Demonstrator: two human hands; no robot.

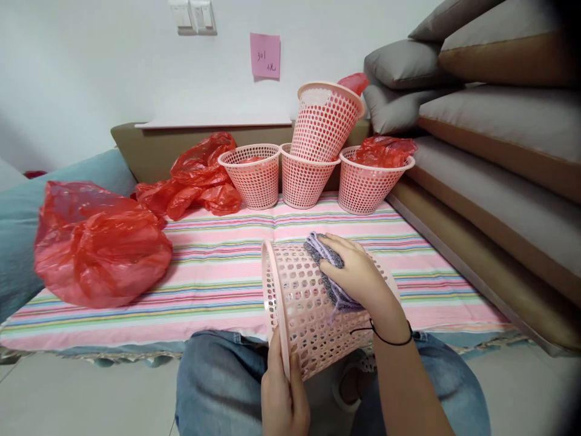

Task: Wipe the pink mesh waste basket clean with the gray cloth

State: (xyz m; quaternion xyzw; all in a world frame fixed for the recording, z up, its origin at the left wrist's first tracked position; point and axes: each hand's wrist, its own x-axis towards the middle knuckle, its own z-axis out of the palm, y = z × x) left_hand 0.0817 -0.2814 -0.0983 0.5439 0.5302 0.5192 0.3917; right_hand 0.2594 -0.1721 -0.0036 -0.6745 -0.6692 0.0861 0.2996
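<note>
A pink perforated plastic basket (304, 309) lies on its side over my lap, its open rim facing left. My left hand (282, 396) grips the lower part of that rim, thumb on the outside. My right hand (361, 277) presses a grey-purple cloth (323, 254) flat against the basket's upper side wall. A thin black band sits around my right wrist.
A striped pink cloth (218, 266) covers the low surface ahead. At its back stand three pink baskets (254, 175), with one more (324, 121) stacked upside down. Red plastic bags (100, 242) lie left and back left. Grey sofa cushions (499, 127) are piled right.
</note>
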